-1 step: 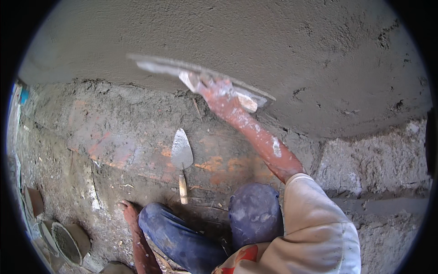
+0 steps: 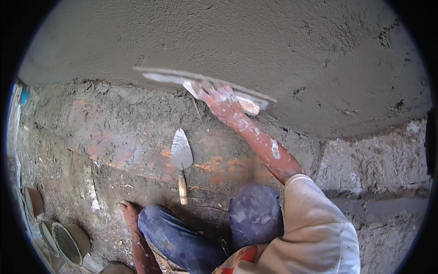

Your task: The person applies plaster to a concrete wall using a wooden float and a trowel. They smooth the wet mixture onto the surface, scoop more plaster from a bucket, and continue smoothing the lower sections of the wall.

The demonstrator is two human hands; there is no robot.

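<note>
My right hand [image 2: 222, 102] is closed around the handle of a long plastering float [image 2: 166, 77]. The float lies against the wet grey plaster wall [image 2: 219, 36], near its lower edge, with its left end higher than its right. Mortar smears cover that hand and forearm. Low on the left, my left hand [image 2: 130, 213] rests on the dirt beside my knee; its fingers look stretched out and nothing shows in them. A pointed trowel [image 2: 181, 153] with a wooden handle lies between the hands, blade toward the wall.
Mortar-crusted ground with orange patches [image 2: 214, 163] runs below the wall. Several buckets stand at the lower left, one holding grey mix [image 2: 68, 242]. A rough pale block [image 2: 349, 164] lies to the right. My bent knees [image 2: 255, 208] are close below the trowel.
The float in my right hand has shifted a little down the wall and slightly right, its left end dropping most. My left hand and the pointed trowel stay put.
</note>
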